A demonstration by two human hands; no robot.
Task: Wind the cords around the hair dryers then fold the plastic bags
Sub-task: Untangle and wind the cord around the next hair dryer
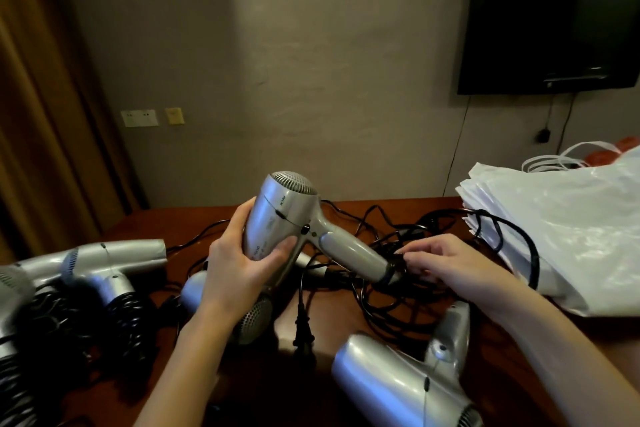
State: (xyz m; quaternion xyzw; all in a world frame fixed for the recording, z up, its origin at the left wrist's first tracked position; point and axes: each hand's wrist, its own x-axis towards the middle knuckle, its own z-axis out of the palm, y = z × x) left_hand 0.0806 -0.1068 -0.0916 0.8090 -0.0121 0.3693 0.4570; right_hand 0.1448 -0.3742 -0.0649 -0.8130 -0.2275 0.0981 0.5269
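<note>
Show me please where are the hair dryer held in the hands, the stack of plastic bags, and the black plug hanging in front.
held hair dryer [277, 218], head view, on its silver barrel.
plastic bags [561, 229], head view, on the top white bag.
black plug [302, 329], head view, on the plug body.

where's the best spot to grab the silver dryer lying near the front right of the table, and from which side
Likely the handle of that hair dryer: it is the narrow part, sticking up and away from the fat barrel, so fingers can wrap it. Come from the right with the right hand, since loose black cords lie to its left. The left hand already holds another dryer.
</note>
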